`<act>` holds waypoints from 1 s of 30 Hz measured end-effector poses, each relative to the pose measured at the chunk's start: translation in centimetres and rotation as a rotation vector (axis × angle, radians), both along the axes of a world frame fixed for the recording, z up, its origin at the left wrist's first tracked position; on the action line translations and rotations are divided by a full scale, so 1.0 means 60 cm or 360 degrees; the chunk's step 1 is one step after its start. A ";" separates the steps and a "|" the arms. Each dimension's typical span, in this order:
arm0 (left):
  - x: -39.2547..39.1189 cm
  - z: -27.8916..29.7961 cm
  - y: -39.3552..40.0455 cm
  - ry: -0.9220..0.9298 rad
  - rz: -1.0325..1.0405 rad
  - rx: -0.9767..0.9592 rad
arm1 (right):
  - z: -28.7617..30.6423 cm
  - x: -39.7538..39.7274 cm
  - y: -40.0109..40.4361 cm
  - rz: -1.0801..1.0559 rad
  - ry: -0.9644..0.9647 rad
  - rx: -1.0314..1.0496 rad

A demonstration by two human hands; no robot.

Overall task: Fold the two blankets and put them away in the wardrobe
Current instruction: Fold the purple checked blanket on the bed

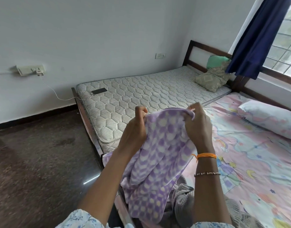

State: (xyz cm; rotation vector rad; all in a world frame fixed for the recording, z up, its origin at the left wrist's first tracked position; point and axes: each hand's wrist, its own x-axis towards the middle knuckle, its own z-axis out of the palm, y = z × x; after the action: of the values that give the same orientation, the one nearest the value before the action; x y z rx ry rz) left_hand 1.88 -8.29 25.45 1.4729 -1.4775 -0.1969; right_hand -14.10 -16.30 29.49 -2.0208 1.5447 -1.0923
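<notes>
Purple blanket pinched in both hands — over pink-sheeted bed, bare mattress beyond.

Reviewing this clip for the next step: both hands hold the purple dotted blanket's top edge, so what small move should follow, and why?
Probably spread the hands apart to stretch the edge flat. The left hand and right hand pinch the purple dotted fleece blanket close together, so it hangs bunched and unfolded above the grey blanket on the bed.
</notes>
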 end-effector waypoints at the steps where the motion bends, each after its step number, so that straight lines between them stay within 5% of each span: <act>1: -0.005 0.006 0.001 0.0009 -0.0010 0.0021 | 0.007 0.002 0.006 0.0219 -0.0009 0.0031; 5: -0.023 0.021 0.001 -0.0074 -0.0155 0.0043 | 0.022 0.027 0.031 0.0893 0.0358 0.0241; 8: -0.016 0.025 0.002 -0.0055 -0.0248 0.0025 | 0.018 0.042 0.039 0.0629 0.0571 0.0073; 16: 0.020 0.005 -0.004 0.0033 -0.0284 -0.0109 | 0.015 0.049 0.042 0.0046 0.0275 -0.0248; 21: 0.025 -0.044 -0.001 -0.0038 -0.0355 0.0231 | 0.020 0.036 0.035 -0.0103 0.0098 -0.0296; 30: -0.009 -0.065 0.008 -0.0379 0.0234 -0.0115 | 0.017 0.037 0.036 -0.0129 0.0084 -0.0215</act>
State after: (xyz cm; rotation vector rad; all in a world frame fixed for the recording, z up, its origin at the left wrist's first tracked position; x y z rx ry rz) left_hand 1.33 -7.84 21.56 1.5804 -1.5382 0.1242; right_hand -11.90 -14.12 30.49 -2.1070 1.6319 -1.2134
